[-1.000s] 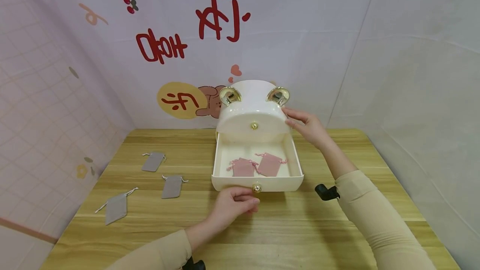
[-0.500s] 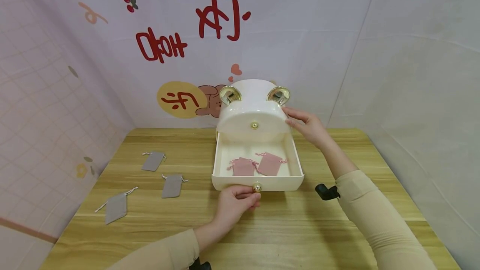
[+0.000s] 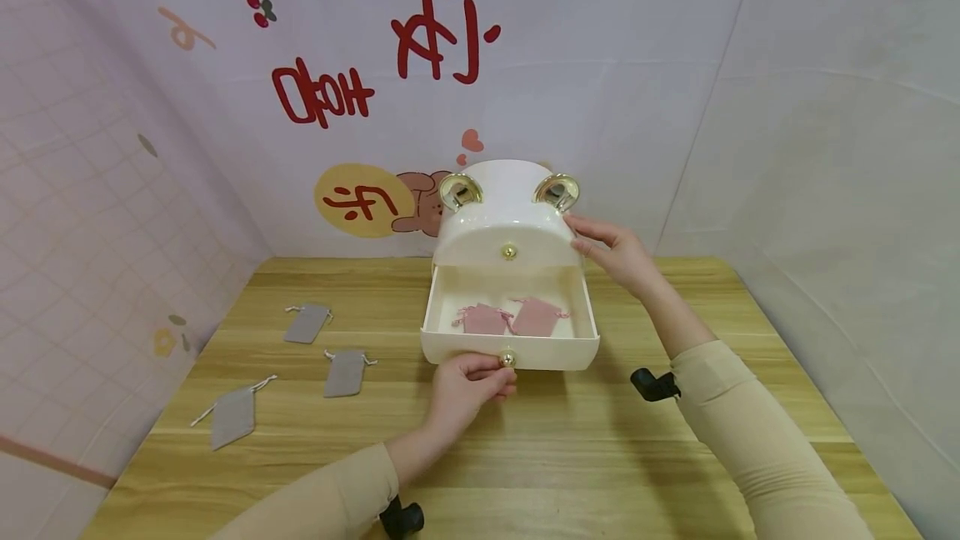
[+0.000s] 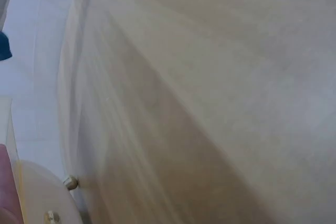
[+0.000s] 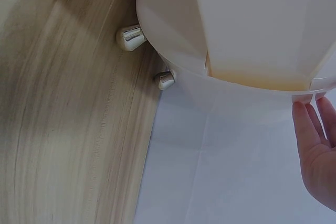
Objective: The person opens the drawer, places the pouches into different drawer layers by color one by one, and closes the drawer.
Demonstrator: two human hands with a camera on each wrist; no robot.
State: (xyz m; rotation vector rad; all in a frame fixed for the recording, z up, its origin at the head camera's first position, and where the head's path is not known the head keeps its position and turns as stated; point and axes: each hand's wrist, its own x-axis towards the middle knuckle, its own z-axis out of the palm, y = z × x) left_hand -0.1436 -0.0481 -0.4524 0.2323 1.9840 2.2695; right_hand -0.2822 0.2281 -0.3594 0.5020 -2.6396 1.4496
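Note:
A cream storage box (image 3: 506, 219) with gold-rimmed round ears stands at the back of the table. Its lower drawer (image 3: 465, 347) is pulled out towards me. Inside lie pink drawstring pouches (image 3: 537, 317), some overlapping at the left. My left hand (image 3: 462, 394) pinches the gold knob (image 3: 507, 358) on the drawer's front. On the box's right side rests my right hand (image 3: 618, 255), fingers nearly straight. The right wrist view shows those fingertips (image 5: 299, 111) touching the box's edge. In the left wrist view only a sliver of the left hand (image 4: 6, 187) appears.
Three grey drawstring pouches lie apart on the left of the wooden table (image 3: 585, 473): a far one (image 3: 306, 323), a middle one (image 3: 344, 373) and a near one (image 3: 233, 418). A patterned cloth wall (image 3: 615, 65) rises right behind the box. The upper drawer's knob (image 3: 509, 252) is gold too.
The lower drawer has slid a little way into the box, with my left hand moving along at its knob. The pouches inside shifted with it. My right hand has stayed on the box's side.

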